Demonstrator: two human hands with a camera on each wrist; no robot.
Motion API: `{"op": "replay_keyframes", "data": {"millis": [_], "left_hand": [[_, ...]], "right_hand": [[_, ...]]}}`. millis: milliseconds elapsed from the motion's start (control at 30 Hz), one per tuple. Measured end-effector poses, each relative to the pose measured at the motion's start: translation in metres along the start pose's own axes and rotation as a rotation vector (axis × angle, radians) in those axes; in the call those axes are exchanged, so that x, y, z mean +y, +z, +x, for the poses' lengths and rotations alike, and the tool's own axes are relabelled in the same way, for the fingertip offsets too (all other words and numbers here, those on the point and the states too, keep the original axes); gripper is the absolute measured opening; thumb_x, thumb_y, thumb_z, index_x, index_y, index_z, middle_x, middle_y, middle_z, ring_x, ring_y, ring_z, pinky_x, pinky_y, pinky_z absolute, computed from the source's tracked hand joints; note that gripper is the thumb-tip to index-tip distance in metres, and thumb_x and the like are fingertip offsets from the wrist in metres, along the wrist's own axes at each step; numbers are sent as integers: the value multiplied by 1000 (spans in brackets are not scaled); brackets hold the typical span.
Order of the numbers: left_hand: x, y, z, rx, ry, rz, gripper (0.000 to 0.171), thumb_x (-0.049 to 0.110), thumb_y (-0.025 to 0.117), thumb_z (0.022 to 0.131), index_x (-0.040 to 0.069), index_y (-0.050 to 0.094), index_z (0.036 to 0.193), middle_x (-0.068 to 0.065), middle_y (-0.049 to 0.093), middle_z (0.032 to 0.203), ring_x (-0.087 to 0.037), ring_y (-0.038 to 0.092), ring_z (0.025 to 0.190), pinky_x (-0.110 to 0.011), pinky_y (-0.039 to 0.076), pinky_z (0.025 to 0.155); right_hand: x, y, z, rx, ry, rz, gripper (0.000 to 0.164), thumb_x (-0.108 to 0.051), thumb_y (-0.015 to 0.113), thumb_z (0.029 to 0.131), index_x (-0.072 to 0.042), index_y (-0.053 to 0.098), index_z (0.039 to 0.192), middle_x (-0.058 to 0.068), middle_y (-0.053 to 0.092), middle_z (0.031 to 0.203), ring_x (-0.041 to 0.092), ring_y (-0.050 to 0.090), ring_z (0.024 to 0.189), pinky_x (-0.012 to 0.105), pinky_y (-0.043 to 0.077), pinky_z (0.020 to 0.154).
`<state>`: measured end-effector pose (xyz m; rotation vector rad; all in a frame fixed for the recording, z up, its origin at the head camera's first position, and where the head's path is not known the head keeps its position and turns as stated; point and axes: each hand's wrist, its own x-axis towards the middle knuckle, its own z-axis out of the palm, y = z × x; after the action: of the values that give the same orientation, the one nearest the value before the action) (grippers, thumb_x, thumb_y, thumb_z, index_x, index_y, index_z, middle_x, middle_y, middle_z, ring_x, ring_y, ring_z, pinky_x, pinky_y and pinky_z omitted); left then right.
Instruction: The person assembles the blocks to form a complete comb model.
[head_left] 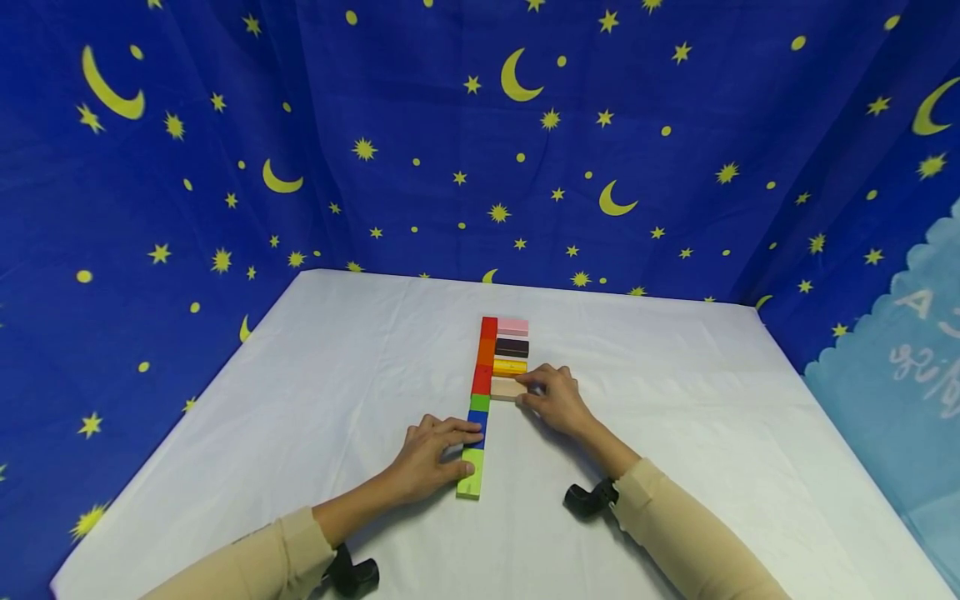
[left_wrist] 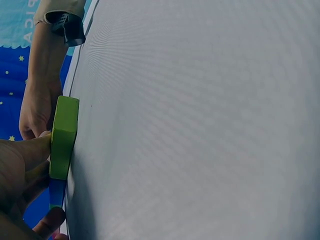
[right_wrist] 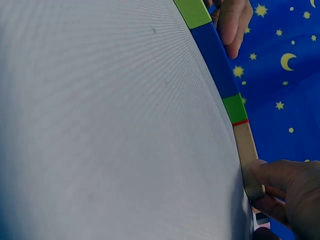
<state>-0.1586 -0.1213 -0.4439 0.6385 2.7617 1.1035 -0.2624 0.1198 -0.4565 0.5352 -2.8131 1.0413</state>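
A row of coloured wooden blocks runs away from me: light-green block (head_left: 470, 486), blue block (head_left: 476, 419), green block (head_left: 480, 403), red block (head_left: 482, 380), orange block (head_left: 486, 350) and a far red block (head_left: 489, 327). My left hand (head_left: 433, 458) rests on the row, thumb on the light-green block and fingertips on the blue one. At the row's right side, my right hand (head_left: 555, 398) pinches the outer end of a tan wooden block (right_wrist: 246, 150). The tan block lies crosswise, its other end at the near red block.
Beyond the tan block, a yellow block (head_left: 510, 367), a black block (head_left: 512, 347) and a pink block (head_left: 513, 327) also stick out to the right of the row. A white cloth (head_left: 337, 367) covers the table; a blue star-and-moon curtain (head_left: 450, 108) hangs behind.
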Motion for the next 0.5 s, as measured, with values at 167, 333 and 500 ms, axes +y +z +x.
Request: {"op": "replay_keyframes", "data": {"millis": [167,333,500], "left_hand": [[0,0,0,-2,1,-3,41,28,70,83,18,65,123,8,57,131,-12,40,101,-32,25,77],[0,0,0,-6,-3,-1,42,28,71,83,18,65,123,8,57,131,-12,40,102,-33,26,78],[1,0,0,-9,-9,-3,42,28,71,83,18,65,123,8,56,131,-12,39,102,-33,26,78]], "right_hand": [[0,0,0,3,-9,0,32,-19,74,77,-12,72,108,7,67,106,21,45,88,32,28,75],[0,0,-1,2,-4,2,32,-19,74,77,-12,72,108,7,68,106,20,45,87,31,27,74],[0,0,-2,4,-2,3,32,-19,75,77,-13,72,108,7,68,106,20,45,87,31,27,75]]}}
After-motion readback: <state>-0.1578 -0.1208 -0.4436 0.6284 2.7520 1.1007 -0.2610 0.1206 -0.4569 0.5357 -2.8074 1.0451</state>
